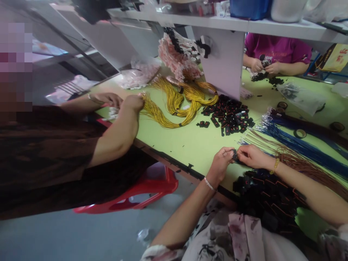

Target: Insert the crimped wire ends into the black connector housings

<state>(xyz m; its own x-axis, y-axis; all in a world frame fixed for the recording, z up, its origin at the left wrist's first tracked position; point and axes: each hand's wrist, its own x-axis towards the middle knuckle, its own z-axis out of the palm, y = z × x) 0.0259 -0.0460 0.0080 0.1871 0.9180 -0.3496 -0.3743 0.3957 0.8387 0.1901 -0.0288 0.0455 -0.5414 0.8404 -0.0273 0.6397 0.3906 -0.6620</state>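
My left hand [221, 164] pinches a small black plastic connector [234, 154] above the near edge of the table. Facing it, my right hand [252, 156] has its fingertips closed together right beside the connector; what they hold is too small to make out. Behind and under my right wrist lie brown wires [296, 156] with bare tips and a bundle of blue wires [301, 143] with metal terminals. Close to my body is a pile of black connectors [269, 197], some edged with orange. Farther off lies another black connector heap [231, 114].
Yellow wire bundles [185, 117] lie at the table's middle, near a co-worker's hand [134, 103] at left. Across the table another person's hands [268, 67] handle black parts. Tape rolls [299, 133] sit at right. A shelf [244, 25] spans above; a red stool [160, 185] stands below.
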